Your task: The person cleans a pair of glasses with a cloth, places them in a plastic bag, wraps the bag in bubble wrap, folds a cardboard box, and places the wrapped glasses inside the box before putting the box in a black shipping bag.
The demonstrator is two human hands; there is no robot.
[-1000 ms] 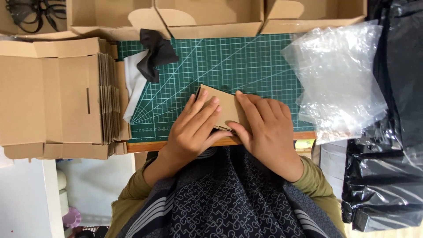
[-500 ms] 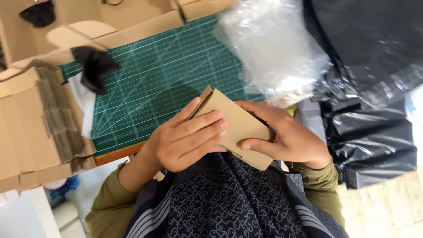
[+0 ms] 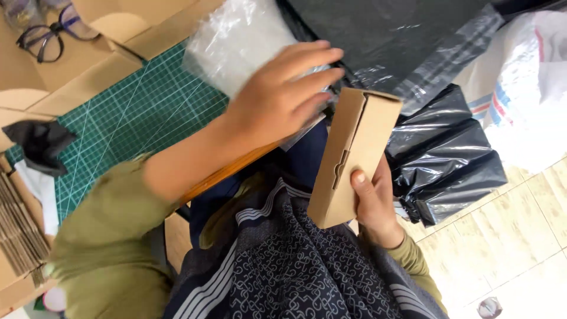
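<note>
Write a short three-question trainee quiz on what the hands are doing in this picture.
1. True or false: the right hand holds the closed cardboard box.
2. The left hand is over: A) eyeglasses B) a clear plastic bag C) the floor.
3. What colour is the cutting mat?

Key: 1 true; 2 B; 3 green.

Open room is left over the green cutting mat [image 3: 127, 112], between the clear plastic bag [image 3: 236, 41] and the black cloth [image 3: 40, 145]. The right side is blocked by black plastic bags [image 3: 449, 159], and the mat's far edge is hemmed by cardboard flaps [image 3: 100, 71].
</note>
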